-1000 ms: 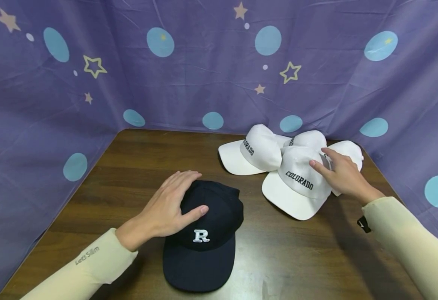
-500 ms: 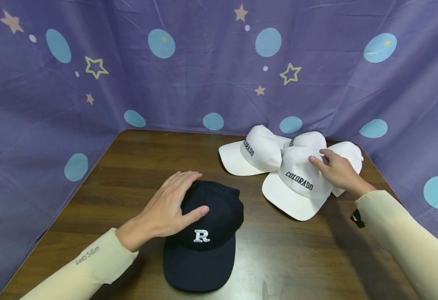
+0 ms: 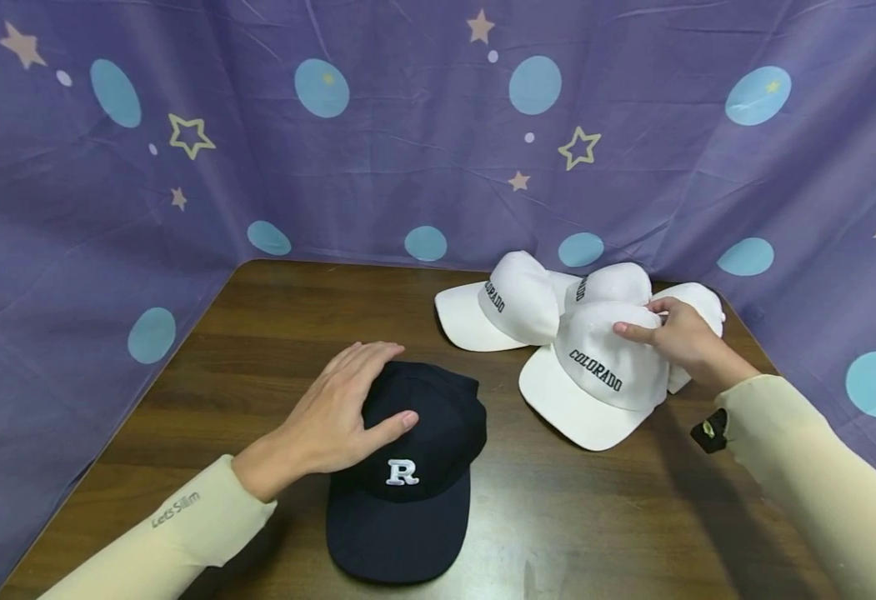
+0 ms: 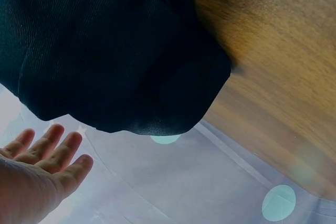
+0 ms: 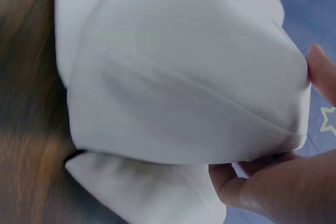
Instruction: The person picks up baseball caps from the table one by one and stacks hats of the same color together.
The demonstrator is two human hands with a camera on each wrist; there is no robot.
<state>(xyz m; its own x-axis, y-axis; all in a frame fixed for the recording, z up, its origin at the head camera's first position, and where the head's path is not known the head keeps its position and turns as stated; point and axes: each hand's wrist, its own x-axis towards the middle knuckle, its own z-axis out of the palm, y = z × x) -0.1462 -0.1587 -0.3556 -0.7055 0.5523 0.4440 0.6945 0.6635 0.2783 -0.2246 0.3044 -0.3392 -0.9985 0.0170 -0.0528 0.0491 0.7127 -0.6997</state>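
A navy baseball cap [image 3: 438, 425] with a white R lies brim toward me on the wooden table. My left hand [image 3: 328, 417] is at its left side, fingers extended and thumb across the crown in the head view. In the left wrist view the relaxed fingers [image 4: 68, 166] show beside the dark fabric. Farther right, my right hand [image 3: 688, 337] holds a white COLORADO baseball cap [image 3: 595, 337] by the back of its crown. The right wrist view has the thumb [image 5: 323, 74] at the crown and the other fingers partly hidden behind the fabric.
Three more white caps crowd around the held one: a left cap [image 3: 523, 304], a back cap [image 3: 618, 283] and a right cap [image 3: 696, 302]. A purple curtain [image 3: 377, 167] with stars and dots hangs behind the brown table [image 3: 257, 333].
My right hand has closed on the front white cap's crown, and that cap has shifted slightly toward me and tilted. My left hand and the navy cap have stayed in place.
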